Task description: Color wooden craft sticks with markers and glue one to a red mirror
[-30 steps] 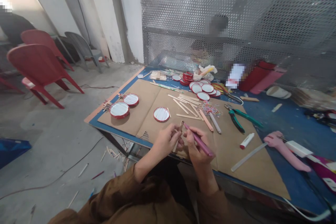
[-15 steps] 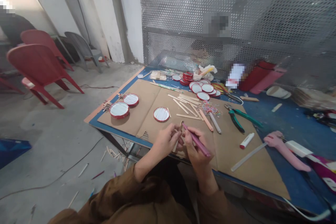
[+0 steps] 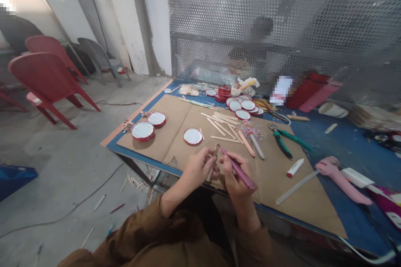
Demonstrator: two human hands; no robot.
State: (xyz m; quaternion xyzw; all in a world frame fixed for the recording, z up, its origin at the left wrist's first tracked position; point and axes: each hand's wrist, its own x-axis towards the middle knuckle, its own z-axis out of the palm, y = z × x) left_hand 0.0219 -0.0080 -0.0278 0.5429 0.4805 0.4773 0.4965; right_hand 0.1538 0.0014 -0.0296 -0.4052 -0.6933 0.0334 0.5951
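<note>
My left hand (image 3: 198,168) is closed on a wooden craft stick (image 3: 216,150), which stands up tilted with its tip above the fingers. In my right hand (image 3: 235,180) is a purple pen (image 3: 240,172), gripped like a writing tool, its point at or just beside the stick's upper end. Whether the two touch, I cannot tell. Past my hands, a round red-rimmed disc (image 3: 192,137) with strings across its white face lies on the cardboard (image 3: 175,112). Loose craft sticks (image 3: 222,127) are spread to its right, near a tangle of coloured rubber bands (image 3: 250,128).
Two stringed discs with stick necks (image 3: 142,131) lie at the left. More red-rimmed discs (image 3: 242,114) are piled at the back. Green-handled pliers (image 3: 282,144), a white marker (image 3: 295,168) and a pink glue gun (image 3: 340,179) lie at the right. A perforated metal screen (image 3: 213,16) stands behind.
The rear end of the purple pen and my right hand have shifted slightly right and down. My left hand keeps its hold on the craft stick, almost unmoved.
</note>
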